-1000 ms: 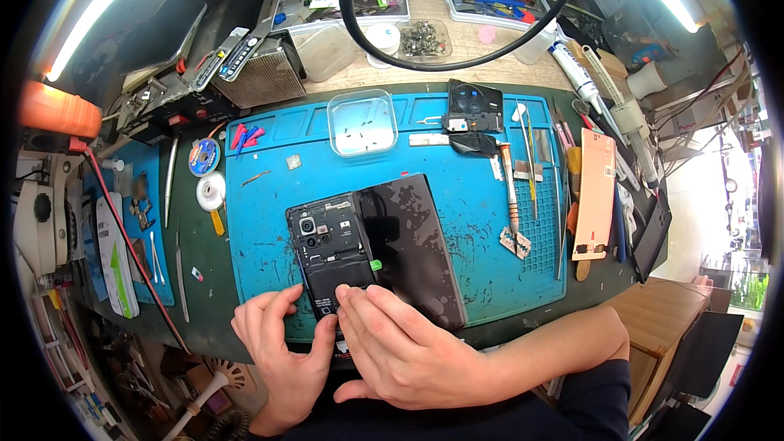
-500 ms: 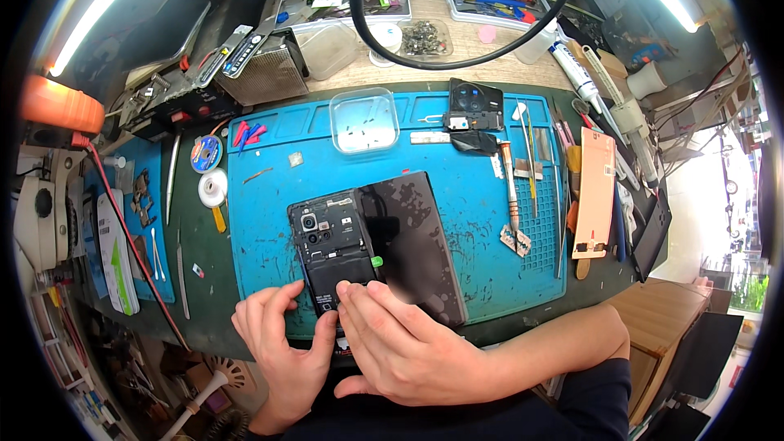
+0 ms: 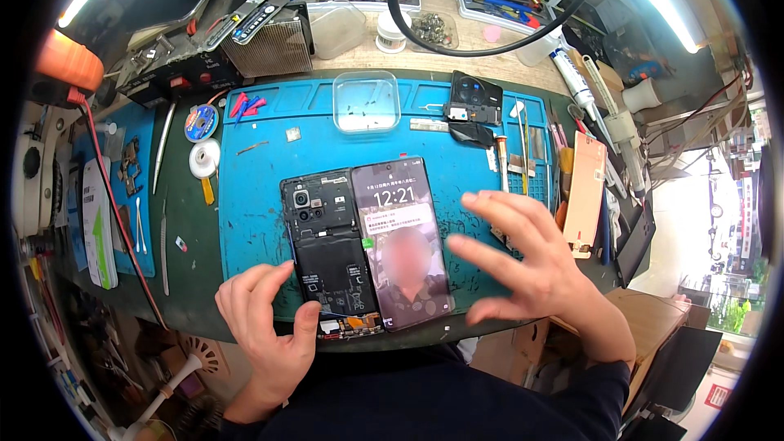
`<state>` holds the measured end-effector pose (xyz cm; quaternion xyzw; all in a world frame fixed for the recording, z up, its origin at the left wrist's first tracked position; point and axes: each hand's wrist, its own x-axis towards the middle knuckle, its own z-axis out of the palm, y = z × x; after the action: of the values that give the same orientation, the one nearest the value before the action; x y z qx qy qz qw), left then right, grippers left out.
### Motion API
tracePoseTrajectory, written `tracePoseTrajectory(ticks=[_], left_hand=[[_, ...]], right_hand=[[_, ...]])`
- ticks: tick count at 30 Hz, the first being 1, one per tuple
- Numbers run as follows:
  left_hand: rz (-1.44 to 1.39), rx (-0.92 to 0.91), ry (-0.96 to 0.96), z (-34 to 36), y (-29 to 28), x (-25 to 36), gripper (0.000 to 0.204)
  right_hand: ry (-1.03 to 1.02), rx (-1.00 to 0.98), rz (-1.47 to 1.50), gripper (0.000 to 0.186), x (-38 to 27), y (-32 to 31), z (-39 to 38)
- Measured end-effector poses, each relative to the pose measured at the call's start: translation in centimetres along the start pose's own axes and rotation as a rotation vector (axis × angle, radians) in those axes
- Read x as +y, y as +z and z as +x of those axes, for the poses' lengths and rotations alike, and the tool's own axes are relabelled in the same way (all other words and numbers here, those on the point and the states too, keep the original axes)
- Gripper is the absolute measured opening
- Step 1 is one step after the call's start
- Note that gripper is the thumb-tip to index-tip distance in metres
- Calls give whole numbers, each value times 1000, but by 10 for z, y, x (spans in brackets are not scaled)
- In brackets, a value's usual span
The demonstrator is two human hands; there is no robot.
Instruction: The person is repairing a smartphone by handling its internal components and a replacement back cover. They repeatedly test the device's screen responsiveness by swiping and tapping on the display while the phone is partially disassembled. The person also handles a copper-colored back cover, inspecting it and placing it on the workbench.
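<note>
An opened phone body (image 3: 331,273) lies on the blue mat, its cameras, black battery and lower circuit board exposed. Right beside it the phone's screen (image 3: 412,237) faces up, lit with a lock screen. A small green tab (image 3: 367,242) sits between the two parts. My left hand (image 3: 265,322) is at the body's lower left edge, thumb and fingers apart; light contact there is hard to judge. My right hand (image 3: 527,265) hovers right of the screen, fingers spread, holding nothing.
A clear square box (image 3: 366,122) with tiny bits stands at the mat's far side. Beyond the screen, a phone back part (image 3: 475,98) lies near a brush (image 3: 565,171) and slim tools. Solder spools (image 3: 204,161) and pink and blue caps (image 3: 247,104) are at left.
My right hand has lifted off the phone's lower end and moved right, fingers spreading. The dark screen has lit up and now stands straighter against the body. The body's lower board is uncovered.
</note>
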<state>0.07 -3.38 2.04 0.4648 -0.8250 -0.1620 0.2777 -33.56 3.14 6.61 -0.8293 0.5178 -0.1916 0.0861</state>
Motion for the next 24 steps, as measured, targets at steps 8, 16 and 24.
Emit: tracePoseTrajectory(ticks=[8,16,24], left_hand=[[68,-124,272,4,-7,1,58],[94,-127,260,2,-7,2,60],[96,-125,264,3,-5,2,62]], right_hand=[[-228,-189,122,70,7,9,15],[-9,-15,-223,75,33,15,39],[22,-12,-270,84,31,11,27]])
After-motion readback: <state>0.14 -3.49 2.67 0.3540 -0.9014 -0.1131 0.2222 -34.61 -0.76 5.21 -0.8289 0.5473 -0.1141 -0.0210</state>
